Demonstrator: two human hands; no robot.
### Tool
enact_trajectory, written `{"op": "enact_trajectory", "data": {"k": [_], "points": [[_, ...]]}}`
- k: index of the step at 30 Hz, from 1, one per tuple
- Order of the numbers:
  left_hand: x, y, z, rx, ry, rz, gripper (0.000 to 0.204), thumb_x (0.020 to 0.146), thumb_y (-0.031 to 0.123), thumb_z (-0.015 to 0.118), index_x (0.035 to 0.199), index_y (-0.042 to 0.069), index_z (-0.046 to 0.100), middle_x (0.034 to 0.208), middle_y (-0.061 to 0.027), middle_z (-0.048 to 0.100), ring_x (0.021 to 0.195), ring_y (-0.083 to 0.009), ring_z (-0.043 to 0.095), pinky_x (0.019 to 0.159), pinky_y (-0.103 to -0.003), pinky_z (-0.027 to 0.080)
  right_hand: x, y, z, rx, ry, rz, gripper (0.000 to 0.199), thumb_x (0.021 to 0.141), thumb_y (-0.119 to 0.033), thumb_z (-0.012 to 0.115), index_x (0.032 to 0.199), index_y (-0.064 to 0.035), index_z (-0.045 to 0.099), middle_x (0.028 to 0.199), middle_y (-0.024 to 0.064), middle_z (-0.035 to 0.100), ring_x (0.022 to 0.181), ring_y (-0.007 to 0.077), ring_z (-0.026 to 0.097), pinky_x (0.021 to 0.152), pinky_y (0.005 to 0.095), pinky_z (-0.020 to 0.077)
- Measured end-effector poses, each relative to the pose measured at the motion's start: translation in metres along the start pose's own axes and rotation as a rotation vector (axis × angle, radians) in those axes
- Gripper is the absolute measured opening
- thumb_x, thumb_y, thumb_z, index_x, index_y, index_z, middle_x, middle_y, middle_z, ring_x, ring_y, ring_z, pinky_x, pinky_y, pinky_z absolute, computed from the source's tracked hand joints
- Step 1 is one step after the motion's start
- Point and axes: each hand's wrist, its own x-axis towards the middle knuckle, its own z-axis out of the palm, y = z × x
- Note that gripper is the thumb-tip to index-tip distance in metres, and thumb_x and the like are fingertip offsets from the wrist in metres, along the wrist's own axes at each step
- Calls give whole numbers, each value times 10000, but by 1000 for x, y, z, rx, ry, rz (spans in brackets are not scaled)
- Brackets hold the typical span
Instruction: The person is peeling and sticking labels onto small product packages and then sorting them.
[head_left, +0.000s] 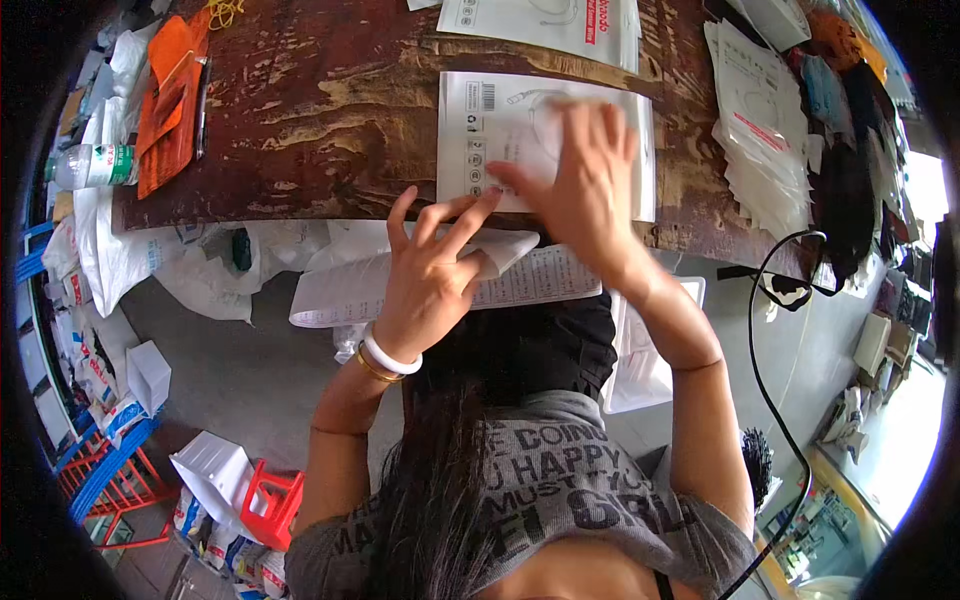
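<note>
My right hand [585, 175] lies open and flat on the white packet [500, 130] at the worktop's [330, 110] near edge; my left hand [430, 275] pinches the folded leaflet [400, 285] just below it.

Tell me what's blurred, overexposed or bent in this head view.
Head view: the right hand is motion-smeared over the white package; the left hand is sharp. Daylight at the right rim is blown out. The table edge bows from fisheye distortion, with black corners.
</note>
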Motion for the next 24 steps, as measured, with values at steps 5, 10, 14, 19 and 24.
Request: {"op": "enact_trajectory", "data": {"k": [5, 10, 14, 19, 24], "points": [[6, -1, 5, -92, 121, -18, 107, 738, 71, 796, 814, 138, 830, 1440, 3, 611, 1284, -227, 539, 1184, -557, 255, 14, 43, -45, 136, 77, -192, 628, 872, -316, 805, 1380, -15, 592, 1424, 202, 593, 1417, 364, 463, 1189, 564, 330], [7, -3, -16, -179, 47, -1, 57, 731, 89, 810, 786, 101, 802, 1439, -48, 622, 1300, -259, 547, 1179, -532, 291, -23, 44, -50, 105, -155, -465, 401, 900, -262, 759, 1297, -208, 748, 1441, 27, 647, 1411, 319, 512, 1169, 495, 375], [17, 4, -38, -265, 81, 88, 153, 725, 47, 813, 878, 52, 799, 1426, -153, 633, 1286, -343, 583, 1113, -516, 413, -23, 46, -49, 147, -103, -418, 297, 924, -210, 736, 1214, -168, 783, 1357, 49, 703, 1387, 307, 543, 1151, 487, 386], [2, 12, -56, -310, 108, 61, 147, 822, 2, 729, 956, -51, 756, 1341, -162, 682, 1092, -337, 689, 901, -452, 549, -29, 67, -86, 513, 404, 56, 176, 1002, -83, 634, 1056, 7, 774, 827, 45, 727, 709, 79, 599, 640, 243, 452], [2, 11, -50, -365, 210, -4, 300, 782, 32, 853, 1042, -57, 732, 1236, -147, 724, 957, -313, 717, 808, -398, 559, 13, 142, -105, -250, 719, 228, 214, 1042, -194, 643, 1132, -45, 767, 912, 151, 764, 754, 253, 715, 685, 365, 547]]}}
